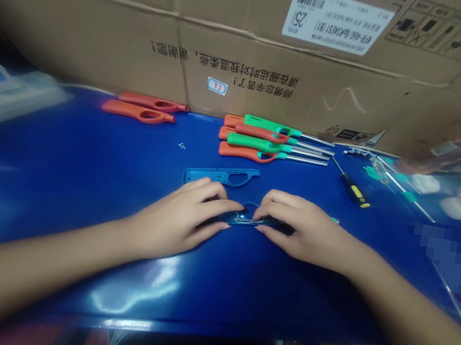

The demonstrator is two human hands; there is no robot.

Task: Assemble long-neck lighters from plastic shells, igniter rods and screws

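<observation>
My left hand [187, 215] and my right hand [299, 226] meet at the middle of the blue table [77, 181]. Both pinch a blue plastic lighter shell [244, 218] lying flat between their fingertips; most of the shell is hidden under the fingers. A second blue shell half [221, 175] lies just beyond my left hand, not touched.
Several finished green and orange long-nosed lighters [271, 141] lie in a pile farther back. Two orange shells [143, 108] rest at the back left. A black-and-yellow screwdriver [355, 188] lies to the right. A large cardboard box [255, 34] walls the far side. Plastic bags sit on both sides.
</observation>
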